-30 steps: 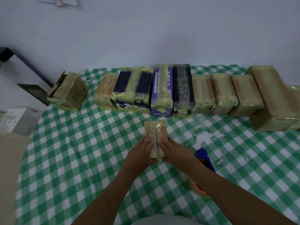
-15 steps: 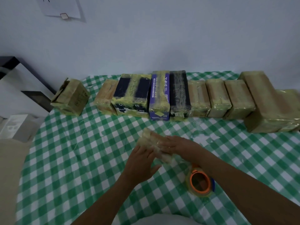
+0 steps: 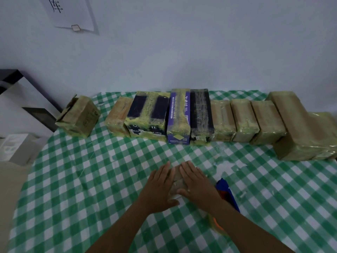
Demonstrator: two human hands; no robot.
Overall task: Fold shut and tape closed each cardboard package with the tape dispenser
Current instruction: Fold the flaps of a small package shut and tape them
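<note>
At the near edge of the surface point(image 3: 91, 189), w/ a green-checked cloth on it, two forearms reach in. Left hand point(image 3: 160, 187) & right hand point(image 3: 196, 185) lie flat, fingers straight, side by side on a small cardboard package point(image 3: 177, 181); only a strip of it shows btwn them. Just right of the right hand, partly under the forearm, lies the blue-and-orange tape dispenser point(image 3: 225, 191). Far back, a row of taped packages point(image 3: 178, 115) lines the edge by the wall; one box w/ a loose flap point(image 3: 80, 117) sits apart at left.

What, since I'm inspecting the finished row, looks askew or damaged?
The brown cardboard box farthest left sits apart, turned at an angle, with a crumpled flap sticking up at its left edge.
</note>
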